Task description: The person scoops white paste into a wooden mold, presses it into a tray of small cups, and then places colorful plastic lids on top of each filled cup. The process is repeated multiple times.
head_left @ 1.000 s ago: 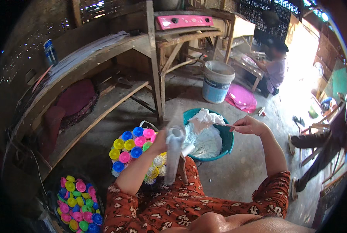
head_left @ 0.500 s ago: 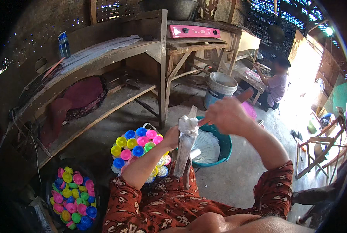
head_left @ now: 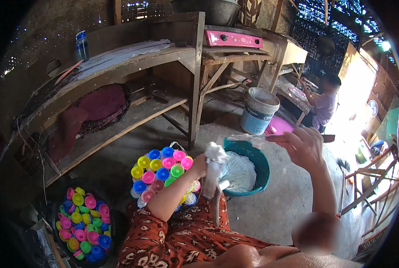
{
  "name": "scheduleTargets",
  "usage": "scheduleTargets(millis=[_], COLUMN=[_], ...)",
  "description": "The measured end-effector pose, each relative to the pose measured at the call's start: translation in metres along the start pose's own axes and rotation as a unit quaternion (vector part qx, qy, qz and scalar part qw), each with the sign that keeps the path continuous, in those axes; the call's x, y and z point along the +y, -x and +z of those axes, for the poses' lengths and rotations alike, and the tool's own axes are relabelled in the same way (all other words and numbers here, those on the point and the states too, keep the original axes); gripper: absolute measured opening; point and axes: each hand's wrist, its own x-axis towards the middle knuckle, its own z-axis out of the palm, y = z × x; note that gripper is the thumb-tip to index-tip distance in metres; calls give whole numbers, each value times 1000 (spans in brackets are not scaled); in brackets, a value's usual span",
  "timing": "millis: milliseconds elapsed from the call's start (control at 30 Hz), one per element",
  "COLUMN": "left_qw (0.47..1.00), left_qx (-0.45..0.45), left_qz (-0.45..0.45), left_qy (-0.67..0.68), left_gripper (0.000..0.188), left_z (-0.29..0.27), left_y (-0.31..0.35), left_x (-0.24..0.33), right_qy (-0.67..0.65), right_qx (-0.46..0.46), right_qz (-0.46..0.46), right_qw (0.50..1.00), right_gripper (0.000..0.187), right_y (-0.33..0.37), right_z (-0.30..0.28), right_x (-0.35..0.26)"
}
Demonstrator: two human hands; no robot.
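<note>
My left hand (head_left: 200,166) is closed around a narrow wooden board (head_left: 212,178) above my lap. A lump of white paste (head_left: 216,152) sits on the board's upper end. Out to the right, my right hand (head_left: 306,148) grips a spatula (head_left: 277,139) held level, its blade smeared with white paste and pointing left. Below the two hands stands a teal tub (head_left: 264,175) with more white paste (head_left: 239,172) inside. A short white cylinder (head_left: 224,184) shows at the tub's near left rim. Left of the board is a cluster of small coloured plastic cups (head_left: 162,173), partly hidden by my left forearm.
A dark container (head_left: 111,241) of loose coloured cups stands at lower left. A wooden shelf bench (head_left: 190,89), a pink stove (head_left: 233,39) and a bucket (head_left: 259,114) are beyond. Another person (head_left: 327,100) sits at far right, near a wooden frame (head_left: 373,174).
My right hand and the spatula have moved right, away from the paste on the board. The spatula now lies level. My left hand still holds the board, and the view has shifted slightly.
</note>
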Motion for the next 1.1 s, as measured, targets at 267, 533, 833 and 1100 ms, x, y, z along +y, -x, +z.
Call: scheduleTargets(millis=[267,533,833,1100], left_qw=[996,988,997,993], left_qx=[-13,-56,-13,12], left_qz=[-81,-144,-81,-117], left_qy=[-35,16,10,-18], left_gripper=[39,42,31,39], left_z=[-13,-6,-13,-3], left_y=[-5,-6,-5,-5], left_x=[57,85,19,27], right_qy=[-71,-25,-132,-194], right_qx=[-69,-124,-149,-332], right_qz=[-140,-225,6,71], right_qw=[985,966,980,920], right_gripper=[13,6,17,28], right_y=[-4,6,6,-3], right_z=[39,70,25,21], right_x=[-13,-53,-1,3])
